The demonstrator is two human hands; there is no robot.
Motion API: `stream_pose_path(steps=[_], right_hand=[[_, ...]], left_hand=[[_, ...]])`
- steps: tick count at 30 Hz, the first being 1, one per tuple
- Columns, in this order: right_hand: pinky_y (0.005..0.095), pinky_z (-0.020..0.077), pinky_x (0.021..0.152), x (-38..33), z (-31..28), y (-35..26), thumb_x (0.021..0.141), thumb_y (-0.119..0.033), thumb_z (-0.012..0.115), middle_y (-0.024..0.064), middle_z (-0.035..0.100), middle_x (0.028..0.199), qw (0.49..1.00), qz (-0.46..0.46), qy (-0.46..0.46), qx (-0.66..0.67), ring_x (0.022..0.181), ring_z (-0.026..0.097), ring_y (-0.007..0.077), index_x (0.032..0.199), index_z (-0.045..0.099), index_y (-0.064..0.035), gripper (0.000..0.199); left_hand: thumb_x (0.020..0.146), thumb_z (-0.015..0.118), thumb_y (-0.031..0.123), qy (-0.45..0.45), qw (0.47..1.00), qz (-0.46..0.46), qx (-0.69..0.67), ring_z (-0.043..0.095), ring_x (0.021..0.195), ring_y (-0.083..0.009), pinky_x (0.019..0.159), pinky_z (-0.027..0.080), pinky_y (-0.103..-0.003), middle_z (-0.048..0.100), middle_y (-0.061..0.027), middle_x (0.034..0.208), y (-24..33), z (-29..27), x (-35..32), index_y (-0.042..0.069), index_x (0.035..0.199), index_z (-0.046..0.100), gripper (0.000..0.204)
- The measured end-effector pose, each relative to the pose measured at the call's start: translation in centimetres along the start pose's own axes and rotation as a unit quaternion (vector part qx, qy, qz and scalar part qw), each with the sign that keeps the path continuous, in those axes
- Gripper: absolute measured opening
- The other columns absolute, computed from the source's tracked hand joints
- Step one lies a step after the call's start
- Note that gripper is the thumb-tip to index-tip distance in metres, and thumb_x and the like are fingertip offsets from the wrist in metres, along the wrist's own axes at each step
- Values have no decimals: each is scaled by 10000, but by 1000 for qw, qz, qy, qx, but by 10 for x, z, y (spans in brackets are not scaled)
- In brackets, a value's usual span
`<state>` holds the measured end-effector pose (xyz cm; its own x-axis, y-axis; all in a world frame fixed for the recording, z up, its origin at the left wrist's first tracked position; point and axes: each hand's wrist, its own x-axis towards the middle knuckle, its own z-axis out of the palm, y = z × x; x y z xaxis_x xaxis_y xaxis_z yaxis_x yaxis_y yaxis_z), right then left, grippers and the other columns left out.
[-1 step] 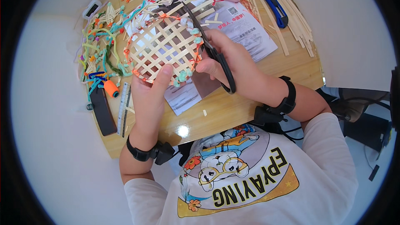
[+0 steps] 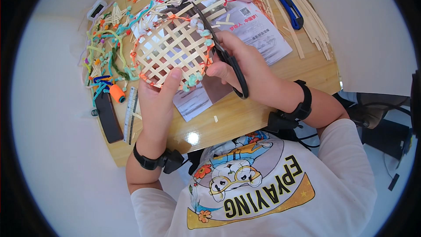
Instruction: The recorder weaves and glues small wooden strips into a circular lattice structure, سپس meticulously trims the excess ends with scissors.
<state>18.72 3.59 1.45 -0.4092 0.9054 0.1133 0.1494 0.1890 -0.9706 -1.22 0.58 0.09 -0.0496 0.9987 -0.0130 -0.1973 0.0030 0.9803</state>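
Observation:
A round, open-weave disc of pale bamboo strips (image 2: 174, 52) is held up over the table. Orange thread and tufts of mint and grey yarn (image 2: 193, 80) are wound about its rim. My left hand (image 2: 160, 94) grips the lower edge, thumb on top and fingers hidden beneath. At the disc's right edge, my right hand (image 2: 245, 63) is closed round black scissors (image 2: 234, 70). Their dark blades point up and left along the rim, near the yarn tufts; whether they touch it I cannot tell. Several strip ends (image 2: 215, 11) lie or stick out beyond the blade tips.
Under the disc lies a printed magazine (image 2: 267, 37). Colourful yarn scraps (image 2: 105, 46) crowd the left side, with an orange thread spool (image 2: 117, 93), a dark phone (image 2: 108, 118) and a clear ruler (image 2: 130, 114) nearby. A blue utility knife (image 2: 287, 6) and long bamboo strips (image 2: 311, 19) lie at right.

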Motion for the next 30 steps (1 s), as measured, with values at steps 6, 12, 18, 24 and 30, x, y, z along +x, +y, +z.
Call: stream_pose_path(steps=[6, 12, 18, 24, 30], right_hand=[[300, 441, 600, 0, 0, 0, 833, -371, 692, 80, 564, 733, 1000, 7, 1, -14, 640, 517, 149, 1122, 506, -7, 500], [280, 421, 576, -1, 1, -4, 803, -378, 719, 53, 540, 701, 999, 10, 14, 27, 617, 492, 127, 1072, 535, -28, 478], [272, 422, 589, -1, -8, -7, 789, -391, 728, 54, 525, 729, 998, 47, -27, -33, 627, 465, 132, 1074, 533, -31, 499], [289, 409, 592, 1, -13, 3, 791, -475, 692, 74, 500, 743, 999, -34, -31, 19, 633, 450, 152, 1117, 505, -31, 582], [287, 400, 593, 5, -21, 1, 804, -512, 663, 66, 470, 699, 998, -39, -49, -8, 631, 436, 153, 1119, 501, -32, 597]], left_hand=[[891, 603, 108, 6, 1000, 18, 14, 654, 833, -180, 646, 575, -301, 620, -131, 1058, -1, -1, 0, -14, 1220, 452, 382], [892, 601, 109, 1, 1000, 20, 10, 647, 870, -176, 688, 561, -312, 620, -125, 1070, 1, -2, 1, -17, 1225, 453, 386], [872, 642, 124, 16, 1000, 24, -12, 592, 970, -122, 845, 470, -269, 611, -85, 1110, 11, 2, 0, -11, 1224, 482, 409], [858, 657, 116, 5, 1000, 0, 21, 598, 970, -129, 839, 478, -276, 615, -97, 1115, 15, -13, 8, -20, 1228, 483, 431], [841, 675, 97, -27, 998, 15, 53, 602, 971, -128, 842, 485, -280, 625, -98, 1106, 16, -14, 10, -24, 1217, 499, 432]])
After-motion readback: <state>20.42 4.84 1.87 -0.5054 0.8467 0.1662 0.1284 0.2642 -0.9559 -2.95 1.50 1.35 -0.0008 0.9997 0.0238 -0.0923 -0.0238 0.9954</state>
